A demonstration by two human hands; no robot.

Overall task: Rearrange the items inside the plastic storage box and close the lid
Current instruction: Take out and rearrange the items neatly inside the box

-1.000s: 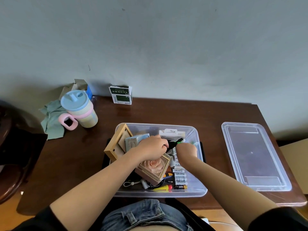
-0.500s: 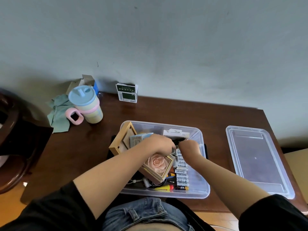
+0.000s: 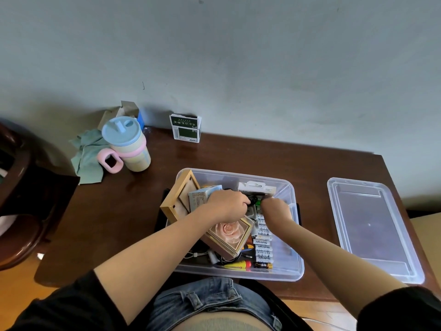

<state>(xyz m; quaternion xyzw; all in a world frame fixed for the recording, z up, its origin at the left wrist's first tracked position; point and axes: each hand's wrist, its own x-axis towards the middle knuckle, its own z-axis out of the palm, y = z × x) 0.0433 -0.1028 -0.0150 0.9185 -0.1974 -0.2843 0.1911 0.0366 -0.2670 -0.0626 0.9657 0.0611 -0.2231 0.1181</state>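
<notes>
The clear plastic storage box (image 3: 294, 263) sits open on the brown table in front of me. Inside it are a tilted wooden frame (image 3: 175, 201), a boxed pink rose (image 3: 230, 231), a row of white batteries (image 3: 262, 244), a light blue carton (image 3: 199, 198) and a white package (image 3: 256, 187). My left hand (image 3: 226, 204) and my right hand (image 3: 275, 207) are both down in the box, fingers curled around a small black item with a green part (image 3: 256, 201) between them. The clear lid (image 3: 372, 229) lies flat on the table to the right.
A pastel cup with a blue lid and pink handle (image 3: 126, 145) stands at the back left beside a green cloth (image 3: 88, 154). A small green-and-white box (image 3: 186, 127) stands against the wall. A dark chair (image 3: 16, 199) is at the left.
Both hands stay in the box on the black item; its tip no longer sticks out between them, and my right hand has closed in towards the left. The camera has shifted.
</notes>
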